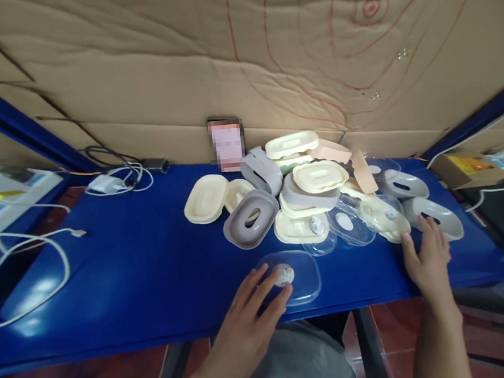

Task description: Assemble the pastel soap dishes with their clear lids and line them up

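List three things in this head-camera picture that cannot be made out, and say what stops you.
1. Head view: sticker on the clear lid; print too small.
2. Head view: left hand palm and wrist; cut off by the bottom edge.
3. Head view: picture on the propped phone; blurred out.

I can't read any text from here: the round sticker point(283, 274) on the clear lid point(304, 278) and the boxes' print are too blurred.

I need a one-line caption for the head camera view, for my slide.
Left hand on a clear lid, right hand beside piled soap-dish parts.
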`<control>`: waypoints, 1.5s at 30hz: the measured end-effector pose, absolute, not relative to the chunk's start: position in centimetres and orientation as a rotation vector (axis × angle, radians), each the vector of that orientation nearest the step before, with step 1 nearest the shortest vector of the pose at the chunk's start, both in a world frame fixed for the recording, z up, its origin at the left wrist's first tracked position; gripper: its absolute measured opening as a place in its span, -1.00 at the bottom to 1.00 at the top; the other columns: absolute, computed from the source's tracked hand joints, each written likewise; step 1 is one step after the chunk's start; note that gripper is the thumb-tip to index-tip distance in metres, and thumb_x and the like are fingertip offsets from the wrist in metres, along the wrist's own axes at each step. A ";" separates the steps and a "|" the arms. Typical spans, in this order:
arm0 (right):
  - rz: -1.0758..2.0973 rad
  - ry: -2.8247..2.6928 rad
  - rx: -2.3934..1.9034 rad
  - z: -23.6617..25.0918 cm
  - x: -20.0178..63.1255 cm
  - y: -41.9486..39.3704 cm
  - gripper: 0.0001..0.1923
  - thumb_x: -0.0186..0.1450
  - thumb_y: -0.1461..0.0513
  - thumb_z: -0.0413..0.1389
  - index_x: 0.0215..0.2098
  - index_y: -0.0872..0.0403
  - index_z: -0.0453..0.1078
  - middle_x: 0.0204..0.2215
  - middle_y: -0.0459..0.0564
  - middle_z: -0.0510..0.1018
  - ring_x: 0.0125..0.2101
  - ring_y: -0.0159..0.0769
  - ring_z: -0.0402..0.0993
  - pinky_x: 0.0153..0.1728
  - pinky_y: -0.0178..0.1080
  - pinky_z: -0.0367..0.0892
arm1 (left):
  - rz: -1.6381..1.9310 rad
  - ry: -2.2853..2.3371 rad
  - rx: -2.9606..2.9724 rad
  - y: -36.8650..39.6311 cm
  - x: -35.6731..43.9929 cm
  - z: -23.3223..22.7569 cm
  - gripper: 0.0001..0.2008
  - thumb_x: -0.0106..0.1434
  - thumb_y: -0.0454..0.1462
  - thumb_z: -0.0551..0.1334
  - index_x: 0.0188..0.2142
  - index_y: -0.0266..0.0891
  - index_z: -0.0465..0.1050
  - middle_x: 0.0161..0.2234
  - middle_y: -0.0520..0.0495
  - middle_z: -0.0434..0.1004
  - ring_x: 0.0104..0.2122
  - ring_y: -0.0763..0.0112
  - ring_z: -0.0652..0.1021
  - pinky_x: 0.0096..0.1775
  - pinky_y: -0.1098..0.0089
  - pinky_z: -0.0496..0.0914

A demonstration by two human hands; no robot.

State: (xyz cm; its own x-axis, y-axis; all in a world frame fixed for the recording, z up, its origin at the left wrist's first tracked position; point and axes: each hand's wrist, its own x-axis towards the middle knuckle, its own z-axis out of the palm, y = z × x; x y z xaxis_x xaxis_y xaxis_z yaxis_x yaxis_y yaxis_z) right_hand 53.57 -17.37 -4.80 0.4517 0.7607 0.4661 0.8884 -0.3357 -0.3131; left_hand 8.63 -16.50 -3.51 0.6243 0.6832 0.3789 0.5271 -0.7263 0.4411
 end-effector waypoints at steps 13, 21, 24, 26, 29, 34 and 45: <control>-0.351 -1.396 -2.056 -5.3 54.5 -18.1 -0.16 0.45 -0.29 -0.01 0.41 0.10 0.35 0.48 0.39 0.23 0.45 0.37 0.18 0.33 0.45 0.14 | 1.405 1.382 2.447 -13.0 2.2 0.6 -0.53 0.42 -0.41 0.35 0.23 0.06 0.55 0.23 -0.03 0.60 0.28 0.01 0.55 0.32 -0.18 0.46; -0.501 -1.355 -2.094 -5.9 53.5 -17.9 -0.33 0.42 -0.18 0.13 0.31 0.02 0.47 0.45 0.37 0.28 0.36 0.50 0.28 0.24 0.44 0.23 | 1.205 1.810 2.349 -12.7 -5.4 -2.7 -0.73 0.55 -0.25 0.26 0.18 -0.02 0.54 0.28 0.12 0.52 0.27 0.05 0.54 0.38 -0.06 0.38; -0.551 -1.384 -2.043 -5.7 52.8 -18.2 -0.38 0.45 -0.12 0.14 0.32 0.04 0.45 0.42 0.38 0.33 0.35 0.44 0.31 0.24 0.43 0.24 | 1.142 1.741 2.384 -11.7 -6.1 -3.9 -0.79 0.54 -0.19 0.28 0.10 -0.09 0.58 0.21 0.08 0.56 0.18 0.11 0.59 0.33 0.06 0.43; -0.552 -1.408 -2.001 -5.5 51.7 -18.6 -0.38 0.49 -0.11 0.10 0.32 0.11 0.44 0.39 0.39 0.35 0.36 0.40 0.31 0.25 0.42 0.23 | 1.128 1.710 2.395 -11.1 -5.7 -4.0 -0.79 0.54 -0.21 0.27 0.10 -0.11 0.57 0.22 0.04 0.54 0.19 0.12 0.58 0.36 0.06 0.39; -0.529 -1.430 -1.939 -5.4 49.3 -19.1 -0.41 0.51 -0.07 0.10 0.29 0.17 0.45 0.34 0.41 0.41 0.34 0.32 0.35 0.27 0.37 0.23 | 1.182 1.643 2.425 -10.7 -3.5 -3.3 -0.75 0.52 -0.27 0.24 0.13 -0.11 0.57 0.22 -0.08 0.54 0.23 0.06 0.56 0.38 -0.03 0.36; -0.440 -1.423 -1.877 -5.4 45.3 -19.8 -0.53 0.51 0.00 0.12 0.21 0.12 0.51 0.26 0.33 0.51 0.27 0.21 0.44 0.26 0.26 0.31 | 0.920 1.354 2.546 -10.3 3.1 -2.0 -0.58 0.48 -0.23 0.28 0.30 0.00 0.48 0.35 -0.19 0.44 0.33 -0.08 0.47 0.34 -0.13 0.36; -0.460 -1.351 -1.741 -5.8 43.9 -20.1 -0.73 0.49 0.17 0.18 0.07 0.10 0.60 0.02 0.22 0.65 0.11 0.12 0.57 0.18 0.19 0.45 | 0.794 1.232 2.466 -11.8 4.8 -1.0 -0.89 0.50 -0.23 0.25 -0.18 -0.14 0.55 0.02 -0.17 0.63 0.06 0.05 0.64 0.17 -0.02 0.46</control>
State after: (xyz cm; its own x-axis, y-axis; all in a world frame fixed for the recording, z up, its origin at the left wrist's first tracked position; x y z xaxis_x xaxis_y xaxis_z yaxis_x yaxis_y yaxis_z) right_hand 43.90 -20.14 -5.85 0.3453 0.5971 0.7240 0.9150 -0.0427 -0.4012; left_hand 4.76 -11.78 -1.04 0.4877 0.7993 0.3511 0.6502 -0.6010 0.4648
